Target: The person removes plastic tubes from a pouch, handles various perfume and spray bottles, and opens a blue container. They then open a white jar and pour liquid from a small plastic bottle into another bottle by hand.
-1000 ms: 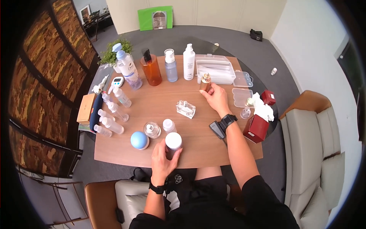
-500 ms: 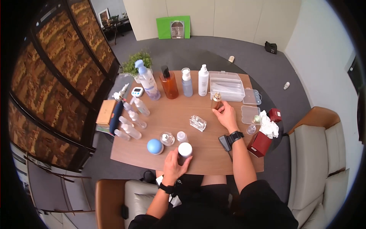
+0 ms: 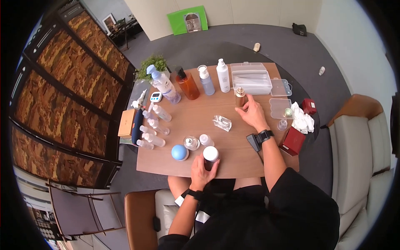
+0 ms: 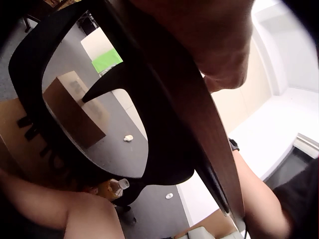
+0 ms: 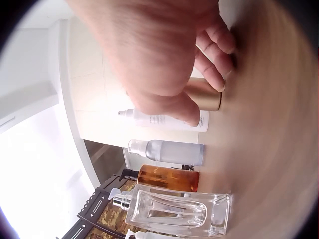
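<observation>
Near the table's front edge, my left hand point(image 3: 203, 171) holds a white-lidded jar point(image 3: 211, 154), thumb on one side and fingers on the other. Farther back, my right hand point(image 3: 253, 114) grips a gold-brown bottle point(image 3: 240, 98) low down; its base stands at the tabletop in the right wrist view, where my right hand point(image 5: 154, 55) partly covers the bottle point(image 5: 207, 94). A clear glass perfume bottle point(image 3: 222, 123) stands between the hands. By the jar are a small pale bottle point(image 3: 206, 140), a round glass bottle point(image 3: 191, 143) and a blue-domed container point(image 3: 179, 153). The table hides the jar in the left wrist view.
Along the back stand a Dove pump bottle point(image 3: 166, 86), an amber bottle point(image 3: 188, 86), a bluish bottle point(image 3: 206, 83), a white spray bottle point(image 3: 223, 77) and a clear plastic box point(image 3: 251, 85). Several small bottles line the left. A red box point(image 3: 292, 141) and crumpled tissue point(image 3: 303, 118) lie right.
The head view has shifted and tilted. Both hands keep their hold on the jar and the gold-brown bottle, which stay in the same places on the table.
</observation>
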Tool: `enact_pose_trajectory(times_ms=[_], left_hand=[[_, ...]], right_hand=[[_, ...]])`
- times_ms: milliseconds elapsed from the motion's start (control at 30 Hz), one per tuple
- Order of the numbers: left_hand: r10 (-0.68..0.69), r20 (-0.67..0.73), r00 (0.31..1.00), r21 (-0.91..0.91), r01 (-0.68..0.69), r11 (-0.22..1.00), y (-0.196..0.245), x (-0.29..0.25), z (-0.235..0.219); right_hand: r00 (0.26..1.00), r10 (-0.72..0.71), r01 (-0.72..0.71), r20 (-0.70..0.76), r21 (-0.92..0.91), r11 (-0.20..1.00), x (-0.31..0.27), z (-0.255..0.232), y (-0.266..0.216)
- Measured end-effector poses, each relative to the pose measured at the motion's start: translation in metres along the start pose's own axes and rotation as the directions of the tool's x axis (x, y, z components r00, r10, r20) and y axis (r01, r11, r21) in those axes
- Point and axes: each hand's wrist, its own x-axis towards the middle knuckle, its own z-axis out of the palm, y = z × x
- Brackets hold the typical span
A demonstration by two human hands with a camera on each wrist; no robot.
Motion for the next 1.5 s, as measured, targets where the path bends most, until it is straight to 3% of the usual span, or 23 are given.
enact_pose_trajectory(times_ms=[100, 167, 233, 433, 500, 533, 567, 633, 667, 700, 733, 767, 833, 867, 967, 1033, 1133, 1233, 1500], left_hand=[[0.000, -0.016, 1.000, 0.006, 0.000, 1.000, 0.001, 0.001, 0.000], [-0.001, -0.022, 1.000, 0.009, 0.002, 1.000, 0.002, 0.003, -0.001], [0.003, -0.012, 1.000, 0.006, -0.003, 1.000, 0.003, 0.002, -0.001], [0.014, 0.001, 1.000, 0.000, -0.014, 1.000, 0.001, -0.002, -0.002], [0.007, 0.005, 1.000, -0.039, -0.007, 0.999, 0.003, 0.001, -0.003], [-0.008, 0.022, 1.000, -0.035, 0.009, 0.999, 0.004, 0.001, -0.004], [-0.024, 0.034, 0.999, -0.028, 0.025, 0.999, 0.004, 0.001, -0.004], [0.023, -0.004, 1.000, -0.067, -0.023, 0.997, 0.003, 0.003, -0.004], [-0.004, 0.011, 1.000, -0.063, 0.005, 0.998, 0.003, 0.002, -0.004], [-0.015, 0.022, 1.000, -0.069, 0.017, 0.997, 0.002, 0.002, -0.004], [-0.011, 0.020, 1.000, -0.073, 0.013, 0.997, 0.002, 0.001, -0.004], [-0.010, 0.012, 1.000, -0.079, 0.011, 0.997, 0.002, 0.002, -0.004], [0.019, -0.017, 1.000, -0.082, -0.021, 0.996, 0.003, 0.003, -0.005], [-0.007, 0.007, 1.000, -0.089, 0.007, 0.996, 0.004, 0.002, -0.007], [0.009, 0.007, 1.000, -0.107, -0.008, 0.994, -0.003, 0.001, -0.003], [0.027, -0.011, 1.000, -0.117, -0.028, 0.993, -0.002, 0.002, -0.003], [-0.001, 0.026, 1.000, -0.140, 0.005, 0.990, -0.004, 0.001, -0.003], [-0.008, 0.033, 0.999, -0.134, 0.012, 0.991, -0.005, 0.000, -0.005], [-0.053, 0.058, 0.997, -0.140, 0.061, 0.988, 0.001, 0.002, -0.010]], right_hand=[[1.000, 0.007, -0.007, -0.010, -0.049, 0.999, 0.001, 0.004, -0.004], [0.997, -0.042, 0.039, -0.068, -0.037, 0.999, 0.006, 0.016, 0.004], [0.989, -0.010, -0.003, -0.145, -0.089, 0.996, 0.008, 0.019, 0.001], [0.977, -0.048, 0.052, -0.208, 0.012, 0.999, 0.003, 0.014, 0.001], [0.959, -0.090, 0.210, -0.269, 0.464, 0.861, 0.004, 0.020, 0.008], [0.946, -0.084, 0.254, -0.312, 0.557, 0.791, -0.003, 0.011, -0.009], [0.938, -0.031, 0.282, -0.345, 0.707, 0.649, -0.010, 0.004, -0.028], [0.992, 0.086, 0.022, -0.090, 0.809, 0.587, -0.027, -0.029, -0.052], [0.992, 0.094, 0.017, -0.090, 0.808, 0.589, -0.041, -0.042, -0.066], [0.974, -0.002, 0.133, -0.224, 0.571, 0.810, -0.054, -0.054, -0.082], [0.940, -0.143, 0.228, -0.310, 0.259, 0.939, -0.060, -0.060, -0.091], [0.944, -0.145, 0.221, -0.296, 0.243, 0.945, -0.059, -0.057, -0.089], [0.950, -0.069, 0.229, -0.305, 0.529, 0.817, -0.058, -0.048, -0.079], [0.958, -0.084, 0.193, -0.274, 0.402, 0.895, -0.059, -0.052, -0.078], [0.954, -0.075, 0.203, -0.290, 0.442, 0.874, -0.039, -0.030, -0.050], [0.971, -0.021, 0.061, -0.238, 0.161, 0.985, -0.024, -0.020, -0.020], [0.989, 0.002, -0.002, -0.151, 0.003, 1.000, -0.016, -0.020, -0.019], [0.999, 0.036, -0.034, -0.031, 0.061, 0.998, 0.001, -0.012, -0.008], [0.997, -0.067, 0.060, -0.026, -0.192, 0.980, 0.021, 0.005, -0.004]])
